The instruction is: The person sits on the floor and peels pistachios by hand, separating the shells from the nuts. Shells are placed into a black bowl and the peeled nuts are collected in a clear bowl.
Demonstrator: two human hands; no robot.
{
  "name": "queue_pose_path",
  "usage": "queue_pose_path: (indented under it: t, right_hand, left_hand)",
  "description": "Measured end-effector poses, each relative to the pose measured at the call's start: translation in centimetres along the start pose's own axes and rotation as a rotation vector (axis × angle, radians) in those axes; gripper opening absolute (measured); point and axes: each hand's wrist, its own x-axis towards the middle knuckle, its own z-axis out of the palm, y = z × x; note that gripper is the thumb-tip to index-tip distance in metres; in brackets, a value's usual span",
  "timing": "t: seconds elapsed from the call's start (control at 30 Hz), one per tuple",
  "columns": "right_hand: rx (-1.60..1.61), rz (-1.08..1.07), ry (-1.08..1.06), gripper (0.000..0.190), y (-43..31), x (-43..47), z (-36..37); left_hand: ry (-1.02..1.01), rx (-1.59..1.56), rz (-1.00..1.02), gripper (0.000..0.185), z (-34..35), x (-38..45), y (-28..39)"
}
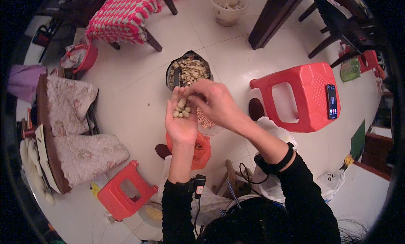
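My left hand [182,123] lies palm up, with several unshelled peanuts [182,109] resting on its palm and fingers. Just above its fingertips, my right hand [212,100] is bent with thumb and fingers close together; whether something is between them cannot be seen. Beyond both hands, a black faceted bowl [170,66] on the floor holds many peanut shells or pods [193,70] and a dark strip-like part. Partly hidden under my right hand is a clear bowl [214,131] of pinkish shelled peanuts [204,120]. An orange plastic bag [201,152] lies below it.
A red plastic stool [303,95] with a phone [332,101] on it stands at the right. Another red stool [126,190] is at the lower left. A pale bucket [227,14], dark wooden legs and a cloth-covered seat [126,16] are farther off. A cushioned seat [91,155] stands left.
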Motion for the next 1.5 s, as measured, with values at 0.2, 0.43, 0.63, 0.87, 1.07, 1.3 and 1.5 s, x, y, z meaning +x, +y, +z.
queue_pose_path:
  t: [0.2,0.43,0.63,0.87,1.07,1.3,1.5]
  right_hand:
    - [-0.075,0.092,-0.074,0.013,-0.3,0.9,-1.2]
    - [0.028,0.023,-0.099,0.016,0.0,0.8,-0.9]
    - [-0.147,-0.104,-0.087,0.020,-0.1,0.3,-0.1]
    - [0.432,0.310,-0.167,0.017,-1.2,1.1,-2.4]
    - [0.681,0.431,-0.118,0.027,-0.3,1.6,-3.1]
    - [0.588,0.382,-0.148,0.035,0.3,1.4,-3.2]
    - [0.607,0.405,-0.188,0.034,0.2,1.4,-3.4]
  left_hand:
    - [-0.072,-0.082,-0.035,0.046,1.0,0.3,0.3]
    - [-0.110,-0.008,-0.042,0.049,1.6,-0.1,0.2]
    - [-0.010,0.029,-0.108,0.049,1.9,-0.5,-0.3]
    - [0.234,0.065,-0.081,0.032,1.5,-0.1,-0.7]
    - [0.101,0.151,-0.173,0.025,1.5,-0.1,0.3]
    - [0.058,0.505,-0.102,0.027,3.2,-1.1,0.6]
    - [0.001,0.480,-0.166,0.023,3.2,-1.2,1.0]
